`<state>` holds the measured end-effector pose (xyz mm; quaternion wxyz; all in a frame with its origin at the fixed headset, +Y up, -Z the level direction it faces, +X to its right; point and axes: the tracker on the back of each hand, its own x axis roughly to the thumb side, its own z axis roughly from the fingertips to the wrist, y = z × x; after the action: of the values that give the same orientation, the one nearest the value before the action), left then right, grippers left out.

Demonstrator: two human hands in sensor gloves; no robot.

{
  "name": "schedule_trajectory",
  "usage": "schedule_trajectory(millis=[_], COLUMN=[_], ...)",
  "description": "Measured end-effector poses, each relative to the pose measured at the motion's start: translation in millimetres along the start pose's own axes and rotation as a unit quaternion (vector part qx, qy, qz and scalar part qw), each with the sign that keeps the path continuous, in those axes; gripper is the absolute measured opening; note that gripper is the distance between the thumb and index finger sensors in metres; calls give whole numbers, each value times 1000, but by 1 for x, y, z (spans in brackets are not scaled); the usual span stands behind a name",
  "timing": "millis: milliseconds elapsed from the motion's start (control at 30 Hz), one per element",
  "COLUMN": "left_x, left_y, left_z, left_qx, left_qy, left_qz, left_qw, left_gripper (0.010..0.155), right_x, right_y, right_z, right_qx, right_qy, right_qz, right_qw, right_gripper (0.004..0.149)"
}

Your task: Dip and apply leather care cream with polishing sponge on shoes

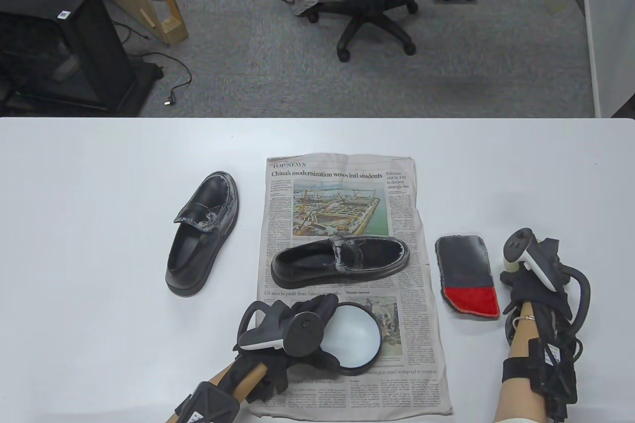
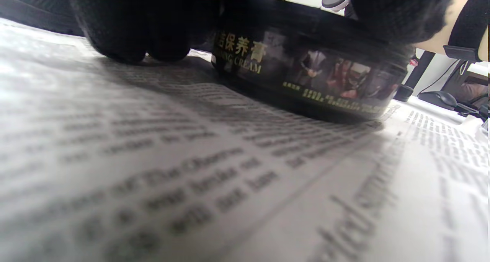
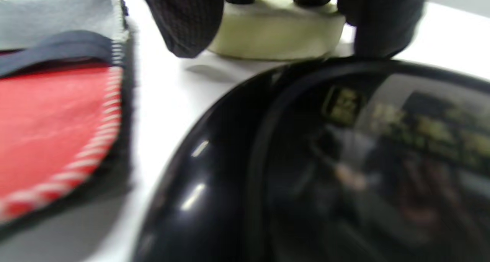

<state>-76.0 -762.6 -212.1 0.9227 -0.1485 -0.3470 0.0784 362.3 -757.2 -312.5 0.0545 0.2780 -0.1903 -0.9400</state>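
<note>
An open cream jar point(image 1: 353, 338) with white cream stands on the newspaper point(image 1: 407, 224). My left hand point(image 1: 325, 329) grips its black wall point(image 2: 306, 74), with fingers point(image 2: 134, 25) resting on the paper beside it. My right hand point(image 1: 521, 289) rests at the table's right, its fingers point(image 3: 183, 21) closed around a pale yellow sponge point(image 3: 275, 40) that sits on the table. The jar's black lid point(image 3: 306, 158) lies just below that hand. One black loafer point(image 1: 342, 259) lies on the newspaper, smeared with white cream. A second loafer point(image 1: 203, 234) stands to the left, off the paper.
A black and red polishing mitt point(image 1: 466, 274) lies between the newspaper and my right hand; it also shows in the right wrist view point(image 3: 53, 120). The white table point(image 1: 99, 170) stretches left and far. An office chair point(image 1: 372, 1) stands beyond the far edge.
</note>
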Motion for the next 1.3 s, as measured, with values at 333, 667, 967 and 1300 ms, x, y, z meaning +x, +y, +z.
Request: schedule_trajectory(millis=[333,667,967,1300], left_x=[0,0,0,2], left_y=[0,0,0,1], left_z=[1,0,1,-1], left_qx=[4,7,10,9], left_qy=[6,11,15,16], left_qz=[5,3,6,-2], left_qw=[1000,1000,1000,1000], left_gripper=[112,112,112,111], right_x=[-2,38,135,182], right_y=[-8,-46,-7,36], right_z=[-3,107,262,268], right_qx=[-104,-210,-205,-260], right_qy=[26,-312,-619,-570], right_qz=[19,-102,35,206], right_qw=[994,921,757,751], right_gripper=[37,37,37,34])
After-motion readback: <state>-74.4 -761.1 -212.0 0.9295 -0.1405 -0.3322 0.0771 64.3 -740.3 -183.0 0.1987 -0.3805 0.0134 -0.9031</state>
